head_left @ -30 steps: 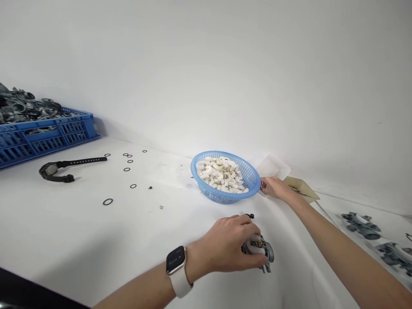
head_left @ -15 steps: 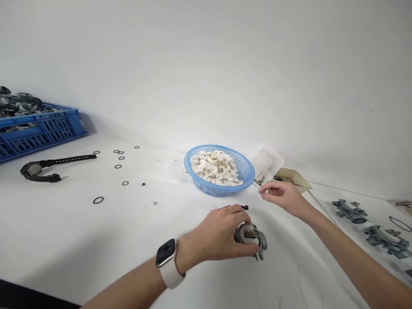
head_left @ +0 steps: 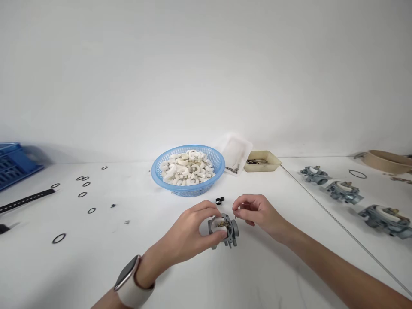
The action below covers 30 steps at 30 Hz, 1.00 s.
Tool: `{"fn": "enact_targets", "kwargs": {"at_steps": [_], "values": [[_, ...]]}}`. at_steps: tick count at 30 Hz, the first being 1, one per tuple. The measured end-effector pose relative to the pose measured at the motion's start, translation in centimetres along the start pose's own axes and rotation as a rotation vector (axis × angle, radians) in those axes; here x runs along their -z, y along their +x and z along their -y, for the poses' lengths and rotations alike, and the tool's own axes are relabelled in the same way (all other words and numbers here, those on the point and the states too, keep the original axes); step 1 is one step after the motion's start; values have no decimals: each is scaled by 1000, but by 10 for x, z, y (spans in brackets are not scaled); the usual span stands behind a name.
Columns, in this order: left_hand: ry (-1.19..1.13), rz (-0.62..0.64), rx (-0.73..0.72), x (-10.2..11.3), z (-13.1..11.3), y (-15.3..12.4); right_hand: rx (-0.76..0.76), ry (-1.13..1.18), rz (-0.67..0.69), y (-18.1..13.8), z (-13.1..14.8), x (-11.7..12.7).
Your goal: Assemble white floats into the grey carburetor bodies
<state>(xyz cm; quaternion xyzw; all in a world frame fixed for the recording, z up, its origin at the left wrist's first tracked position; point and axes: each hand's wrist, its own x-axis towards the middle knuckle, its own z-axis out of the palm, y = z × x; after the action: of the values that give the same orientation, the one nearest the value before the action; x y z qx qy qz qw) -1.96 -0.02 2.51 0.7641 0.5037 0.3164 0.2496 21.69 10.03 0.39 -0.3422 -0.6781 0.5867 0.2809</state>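
My left hand (head_left: 189, 234) grips a small grey metal carburetor body (head_left: 225, 231) resting on the white table, with a white float piece inside it. My right hand (head_left: 255, 213) hovers just right of the body, thumb and forefinger pinched on something too small to name, close to its top edge. A blue basket (head_left: 187, 190) of white curved plastic pieces stands behind the hands. A small black part (head_left: 219, 200) lies between the basket and the body.
Several black O-rings (head_left: 83, 194) lie scattered at left, with a black strap (head_left: 25, 201) and a blue crate (head_left: 13, 165). A clear tray (head_left: 236, 150) and a beige tray (head_left: 262, 161) sit behind. Three finished carburetor bodies (head_left: 346, 192) lie at right, past a thin rod (head_left: 337, 223).
My right hand has come back from the trays behind the basket to the carburetor body, now pinched. The view has swung to the right; my left hand keeps its hold.
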Motion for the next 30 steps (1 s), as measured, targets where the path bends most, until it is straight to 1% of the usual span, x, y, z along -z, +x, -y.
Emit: {"fn": "enact_targets", "kwargs": {"at_steps": [3, 7, 12, 15, 18, 21, 24, 26, 28, 30], "values": [[-50, -9, 23, 1, -3, 1, 13, 26, -11, -4, 4, -1], [-95, -55, 59, -1, -6, 0, 25, 63, -27, -6, 8, -3], [-95, -168, 112, 2, -2, -2, 21, 72, -57, -6, 9, -5], [-232, -177, 186, 6, 0, 0, 17, 84, -57, -5, 9, -6], [-387, -187, 235, 8, -4, 3, 16, 110, -61, -3, 7, -7], [-633, -193, 293, 7, -9, 6, 17, 132, -69, -1, 5, -8], [-944, -156, 437, 7, -12, 8, 12, 134, -80, -1, 5, -8], [-1069, -145, 526, 8, -12, 9, 9, 137, -83, -1, 6, -7], [-1078, -143, 551, 8, -10, 8, 8, 139, -85, -1, 6, -7], [-970, -144, 505, 7, -7, 7, 8, 140, -84, -2, 5, -8]]}}
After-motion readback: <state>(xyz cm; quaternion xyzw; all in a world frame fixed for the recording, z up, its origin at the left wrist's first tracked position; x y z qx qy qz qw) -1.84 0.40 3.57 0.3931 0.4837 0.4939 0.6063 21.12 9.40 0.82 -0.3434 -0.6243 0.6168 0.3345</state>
